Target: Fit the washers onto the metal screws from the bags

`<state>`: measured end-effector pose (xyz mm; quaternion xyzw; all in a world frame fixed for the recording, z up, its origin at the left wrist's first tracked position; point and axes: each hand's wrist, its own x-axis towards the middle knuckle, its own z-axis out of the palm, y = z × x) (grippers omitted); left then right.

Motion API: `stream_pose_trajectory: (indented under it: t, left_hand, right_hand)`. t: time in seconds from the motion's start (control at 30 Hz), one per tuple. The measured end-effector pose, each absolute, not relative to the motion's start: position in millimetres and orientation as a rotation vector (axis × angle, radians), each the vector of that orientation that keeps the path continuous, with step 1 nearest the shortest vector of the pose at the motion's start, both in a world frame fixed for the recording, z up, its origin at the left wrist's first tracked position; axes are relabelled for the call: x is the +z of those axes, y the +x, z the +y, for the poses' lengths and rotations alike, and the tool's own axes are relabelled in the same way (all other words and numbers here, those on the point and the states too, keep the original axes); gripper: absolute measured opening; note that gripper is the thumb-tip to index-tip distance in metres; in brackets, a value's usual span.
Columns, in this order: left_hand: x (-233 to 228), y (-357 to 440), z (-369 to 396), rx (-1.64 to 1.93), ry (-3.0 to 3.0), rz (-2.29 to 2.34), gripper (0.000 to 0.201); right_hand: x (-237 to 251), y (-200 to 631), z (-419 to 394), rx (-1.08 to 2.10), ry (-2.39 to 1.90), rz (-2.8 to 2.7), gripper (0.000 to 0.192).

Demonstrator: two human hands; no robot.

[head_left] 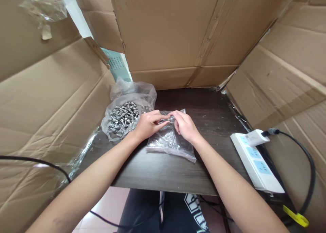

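Note:
My left hand (147,125) and my right hand (185,126) meet over the dark wooden table (211,110). Between their fingertips they pinch a small metal bolt (166,120); I cannot tell if a nut sits on it. Under the hands lies a flat clear plastic bag (169,143) with a few small metal parts inside. Left of my left hand, an open clear bag (127,104) holds a heap of several silver bolts (122,117).
Cardboard walls (178,32) close in the table on the left, back and right. A white power strip (257,161) with a plugged-in charger and black cable (309,172) lies at the table's right edge. A black cable (38,161) runs along the left.

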<state>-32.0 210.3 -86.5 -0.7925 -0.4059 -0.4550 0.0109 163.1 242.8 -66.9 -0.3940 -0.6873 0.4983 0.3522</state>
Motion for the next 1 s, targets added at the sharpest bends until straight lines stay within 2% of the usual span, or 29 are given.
stream_pose_trajectory:
  t: [0.27, 0.43, 0.5, 0.63, 0.77, 0.9, 1.0]
  left_hand:
    - [-88.5, -32.4, 211.3, -1.419, -2.469, -1.279, 0.021]
    - [-87.9, -31.6, 211.4, -1.425, -2.464, -1.231, 0.019]
    - [-87.3, -31.4, 211.1, -1.421, -2.467, -1.233, 0.018]
    - [-86.6, -30.7, 210.5, -1.42, -2.466, -1.218, 0.017]
    - [-87.0, -29.6, 210.1, -1.432, -2.476, -1.196, 0.018]
    - [-87.3, -30.6, 210.5, -1.437, -2.453, -1.213, 0.018]
    - [-86.3, -31.8, 210.7, -1.432, -2.454, -1.216, 0.018]
  right_hand:
    - [-65.1, 163.2, 242.6, 1.319, -1.017, -1.717, 0.034]
    - [-63.1, 163.3, 241.2, 1.472, -0.996, -1.694, 0.038]
    - [-63.3, 162.8, 240.9, 1.462, -1.023, -1.698, 0.033]
    - [-64.8, 162.2, 241.8, 1.404, -0.954, -1.674, 0.038]
    - [-66.5, 163.2, 244.6, 1.313, -1.033, -1.695, 0.029]
    - [-67.6, 163.6, 246.3, 1.403, -0.937, -1.706, 0.04]
    - [-68.6, 163.1, 246.1, 1.315, -0.984, -1.743, 0.031]
